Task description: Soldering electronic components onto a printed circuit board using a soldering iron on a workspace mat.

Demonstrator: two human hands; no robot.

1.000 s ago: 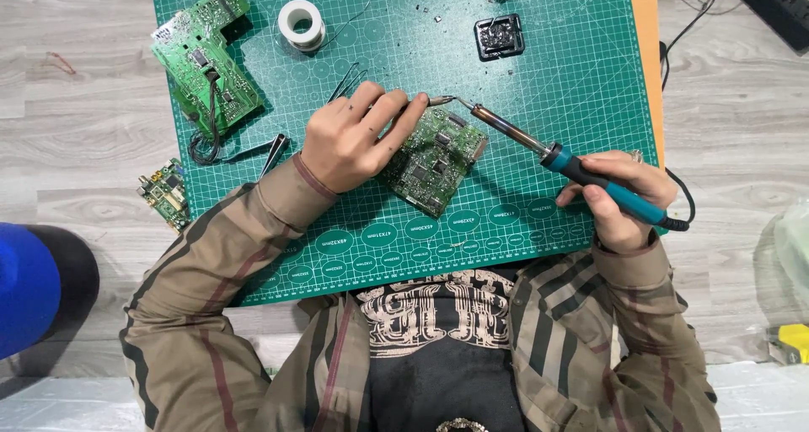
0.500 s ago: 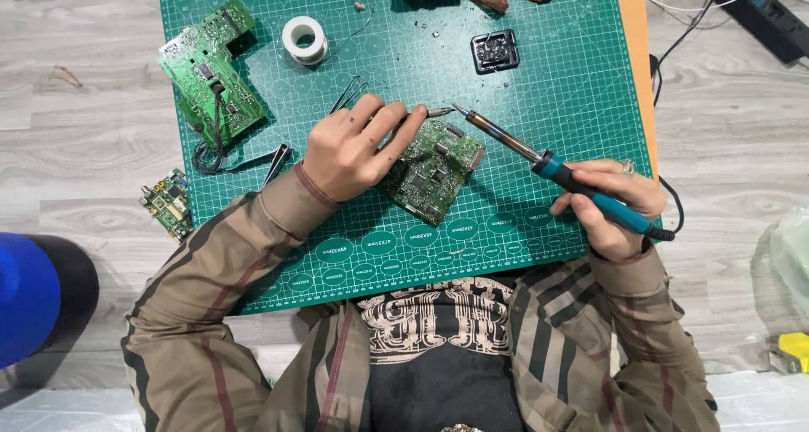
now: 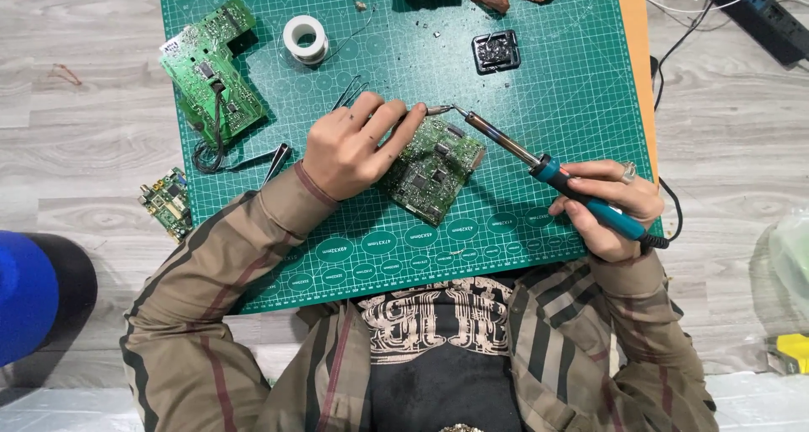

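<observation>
Left hand [image 3: 350, 150] presses circuit board [image 3: 431, 169] flat on green mat [image 3: 573, 86], fingers closed on thin wire, keeping board steady. Right hand [image 3: 605, 206] clamped on soldering iron [image 3: 548, 172], tip at board's upper edge. Solder spool [image 3: 304, 37] lies near.

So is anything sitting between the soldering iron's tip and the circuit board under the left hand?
Nothing visible. The soldering iron, held in the right hand, has its tip right at the top edge of the circuit board, beside the left hand's fingertips. The mat around it is bare.
</observation>
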